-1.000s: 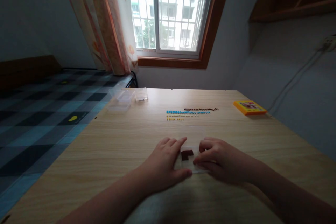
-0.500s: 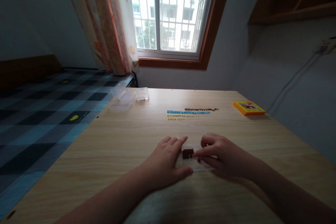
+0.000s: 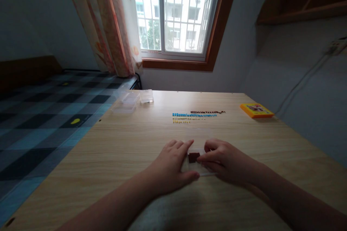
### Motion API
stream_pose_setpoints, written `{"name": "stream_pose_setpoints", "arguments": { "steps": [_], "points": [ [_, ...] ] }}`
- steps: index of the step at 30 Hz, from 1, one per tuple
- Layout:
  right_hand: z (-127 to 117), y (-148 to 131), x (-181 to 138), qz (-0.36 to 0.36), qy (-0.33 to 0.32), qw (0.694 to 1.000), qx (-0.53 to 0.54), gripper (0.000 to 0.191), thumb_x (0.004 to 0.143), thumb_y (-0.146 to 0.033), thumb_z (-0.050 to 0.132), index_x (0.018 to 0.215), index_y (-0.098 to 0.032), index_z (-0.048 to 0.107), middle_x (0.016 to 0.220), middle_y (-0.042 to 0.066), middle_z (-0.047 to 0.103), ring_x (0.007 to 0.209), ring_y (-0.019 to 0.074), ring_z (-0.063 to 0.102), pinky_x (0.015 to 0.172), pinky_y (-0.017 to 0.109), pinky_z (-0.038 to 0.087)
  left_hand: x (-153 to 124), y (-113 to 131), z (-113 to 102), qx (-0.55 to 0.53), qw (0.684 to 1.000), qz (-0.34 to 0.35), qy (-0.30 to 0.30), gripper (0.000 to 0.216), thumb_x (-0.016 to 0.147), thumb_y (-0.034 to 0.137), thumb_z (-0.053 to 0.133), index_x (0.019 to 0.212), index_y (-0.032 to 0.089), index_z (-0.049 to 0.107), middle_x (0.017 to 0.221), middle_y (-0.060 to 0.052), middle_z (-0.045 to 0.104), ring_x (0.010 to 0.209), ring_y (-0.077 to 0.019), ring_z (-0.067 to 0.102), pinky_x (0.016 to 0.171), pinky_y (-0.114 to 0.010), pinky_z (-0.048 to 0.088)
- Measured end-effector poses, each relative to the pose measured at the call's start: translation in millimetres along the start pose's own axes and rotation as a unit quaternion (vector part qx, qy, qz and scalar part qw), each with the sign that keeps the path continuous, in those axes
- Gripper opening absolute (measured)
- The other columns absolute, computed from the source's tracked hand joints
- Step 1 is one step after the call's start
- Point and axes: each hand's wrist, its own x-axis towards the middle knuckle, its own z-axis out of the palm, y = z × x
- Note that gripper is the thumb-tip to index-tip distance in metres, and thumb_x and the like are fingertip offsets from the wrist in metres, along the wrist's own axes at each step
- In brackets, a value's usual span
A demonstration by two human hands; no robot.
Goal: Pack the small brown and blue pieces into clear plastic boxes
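A small clear plate (image 3: 204, 171) lies on the wooden table (image 3: 130, 144) close to me, with a dark brown patch of tiny pieces (image 3: 193, 157) on it. My left hand (image 3: 172, 164) rests flat beside the plate, its fingers and thumb holding the plate's left edge. My right hand (image 3: 223, 160) is curled, with finger and thumb pinched at the right side of the brown patch. What the pinch holds is too small to make out.
Rows of tiny blue, brown and yellow pieces (image 3: 193, 115) lie further back on the table. Clear plastic boxes (image 3: 131, 100) stand at the far left, a yellow box (image 3: 256, 110) at the far right. A checkered bed (image 3: 40, 122) runs along the left.
My right hand's pinch has shifted left onto the brown patch, covering its right part. The left hand has stayed where it was.
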Motion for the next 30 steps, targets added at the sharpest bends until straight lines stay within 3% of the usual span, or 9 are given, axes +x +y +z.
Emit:
{"name": "stream_pose_setpoints", "arguments": {
  "steps": [12, 22, 30],
  "points": [
    [2.0, 4.7, -1.8, -0.004, 0.018, 0.999, 0.041, 0.022, 0.095, -0.026, 0.056, 0.101, -0.025, 0.077, 0.083, 0.004, 0.059, 0.075, 0.014, 0.053, 0.068, 0.026, 0.039, 0.2, -0.6, 0.9, -0.015, 1.0, 0.007, 0.013, 0.081, 0.076, 0.044, 0.074, 0.147, 0.022, 0.041, 0.129, -0.01, 0.061, 0.124, -0.0326, 0.049, 0.11, -0.051, 0.035],
    [-9.3, 5.0, -3.6, -0.007, 0.001, 1.0, 0.029, 0.02, 0.086, -0.012, 0.059, 0.088, -0.021, 0.076, 0.082, 0.003, 0.059, 0.075, 0.0139, 0.054, 0.07, 0.027, 0.041, 0.0, -2.2, 2.3, -0.012, 1.0, 0.007, 0.011, 0.083, 0.076, 0.043, 0.074, 0.148, 0.021, 0.041, 0.131, -0.011, 0.06, 0.125, -0.0323, 0.049, 0.111, -0.05, 0.035],
    [-10.0, 2.6, -3.4, -0.013, -0.017, 1.0, 0.006, 0.02, 0.087, -0.015, 0.06, 0.09, -0.023, 0.078, 0.08, 0.003, 0.059, 0.073, 0.0136, 0.053, 0.069, 0.027, 0.039, 0.1, -2.1, 1.6, -0.012, 1.0, 0.011, 0.014, 0.082, 0.075, 0.044, 0.074, 0.147, 0.023, 0.041, 0.129, -0.01, 0.061, 0.123, -0.0325, 0.05, 0.11, -0.051, 0.036]
  ]
}}
